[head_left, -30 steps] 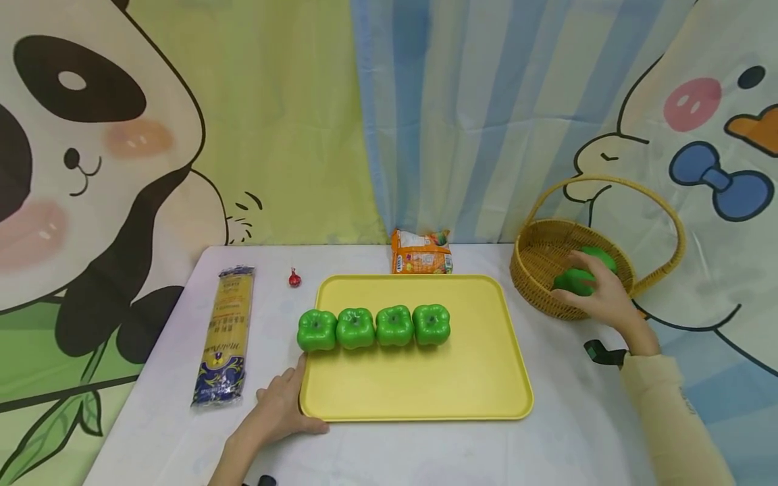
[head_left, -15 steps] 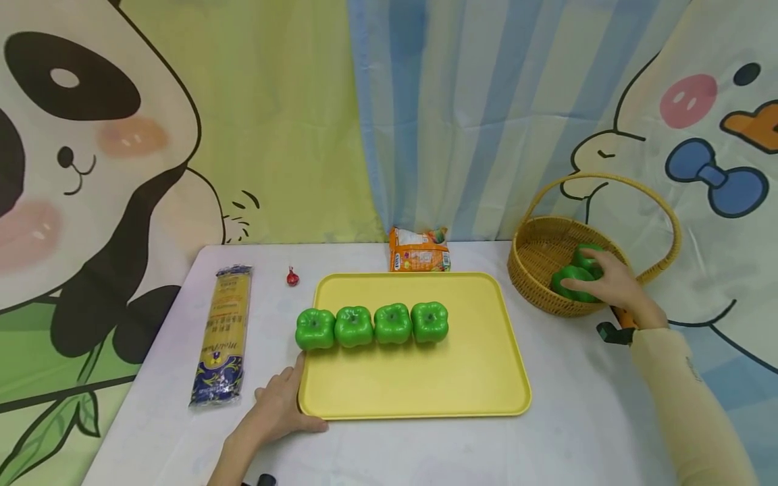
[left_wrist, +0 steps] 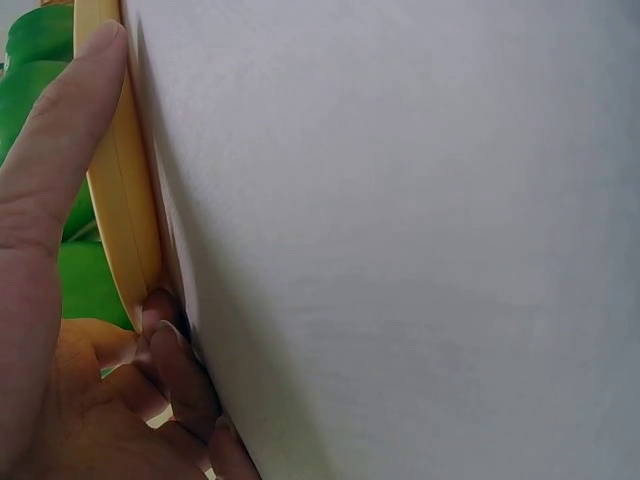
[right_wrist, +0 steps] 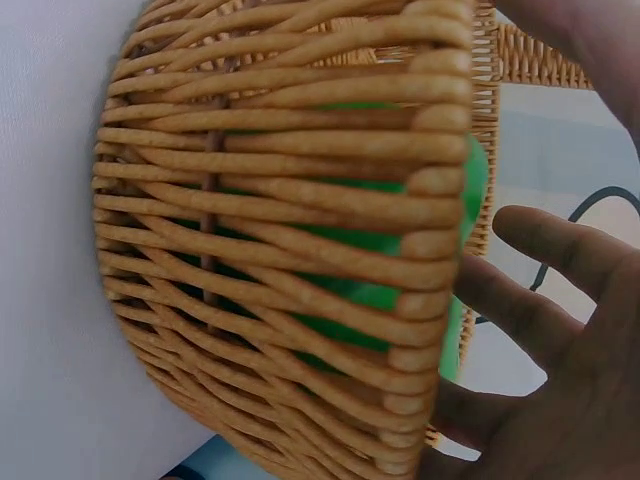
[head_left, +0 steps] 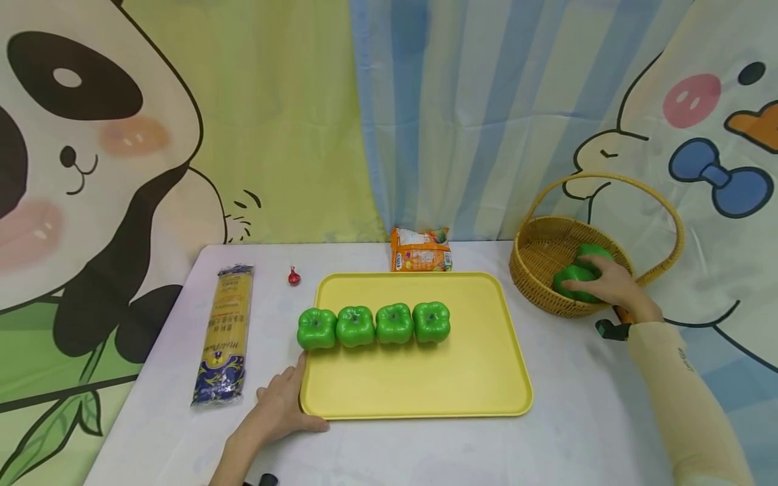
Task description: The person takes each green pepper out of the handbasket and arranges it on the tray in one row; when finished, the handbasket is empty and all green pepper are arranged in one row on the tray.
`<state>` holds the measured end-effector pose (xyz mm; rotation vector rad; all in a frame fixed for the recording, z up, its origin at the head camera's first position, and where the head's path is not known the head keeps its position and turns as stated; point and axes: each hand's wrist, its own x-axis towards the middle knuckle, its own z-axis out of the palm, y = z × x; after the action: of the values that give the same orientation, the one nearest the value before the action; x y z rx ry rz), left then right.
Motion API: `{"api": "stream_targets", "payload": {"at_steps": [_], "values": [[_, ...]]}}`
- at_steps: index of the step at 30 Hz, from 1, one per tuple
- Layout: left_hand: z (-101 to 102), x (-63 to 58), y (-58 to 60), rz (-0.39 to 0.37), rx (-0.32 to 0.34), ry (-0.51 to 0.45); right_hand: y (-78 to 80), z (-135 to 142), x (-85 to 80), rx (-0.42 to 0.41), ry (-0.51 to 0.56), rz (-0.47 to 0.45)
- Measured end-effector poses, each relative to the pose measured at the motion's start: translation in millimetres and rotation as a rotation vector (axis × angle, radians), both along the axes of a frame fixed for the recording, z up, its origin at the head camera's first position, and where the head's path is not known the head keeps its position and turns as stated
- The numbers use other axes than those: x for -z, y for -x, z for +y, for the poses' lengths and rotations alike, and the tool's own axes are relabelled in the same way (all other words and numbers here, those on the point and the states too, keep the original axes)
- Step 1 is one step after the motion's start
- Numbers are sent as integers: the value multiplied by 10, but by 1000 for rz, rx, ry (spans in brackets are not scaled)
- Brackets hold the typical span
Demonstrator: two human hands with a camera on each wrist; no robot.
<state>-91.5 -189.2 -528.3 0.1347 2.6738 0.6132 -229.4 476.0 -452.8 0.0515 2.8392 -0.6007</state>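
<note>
My left hand (head_left: 276, 408) grips the near left corner of a yellow tray (head_left: 413, 388), its thumb along the front edge and its fingers at the left side. In the left wrist view the thumb (left_wrist: 65, 130) lies on the tray rim (left_wrist: 128, 225). Several green bell peppers (head_left: 395, 324) stand in a row on the tray, the leftmost over its left rim. My right hand (head_left: 616, 283) reaches into a wicker basket (head_left: 537, 260) and holds the nearer green bell pepper (head_left: 571, 277) between thumb and fingers. Another green bell pepper (head_left: 594, 252) lies behind it. The basket wall partly hides both in the right wrist view.
A long pack of pasta (head_left: 225, 334) lies left of the tray, and a small red item (head_left: 294, 277) sits behind it. An orange snack packet (head_left: 421, 250) stands against the curtain (head_left: 450, 121) at the back. The basket's tall handle (head_left: 677, 229) arches above its opening.
My right hand, spread above the peppers a second ago, has come down with its thumb and fingers about the nearer one. My left hand stays at the tray corner.
</note>
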Motion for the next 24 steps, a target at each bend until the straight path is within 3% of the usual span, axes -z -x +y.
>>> {"api": "stream_targets", "payload": {"at_steps": [14, 24], "values": [[1, -5, -4, 9, 3, -2, 7, -7, 70, -38, -24, -7], [18, 1, -6, 11, -8, -8, 33, 30, 123, -89, -26, 63]]}}
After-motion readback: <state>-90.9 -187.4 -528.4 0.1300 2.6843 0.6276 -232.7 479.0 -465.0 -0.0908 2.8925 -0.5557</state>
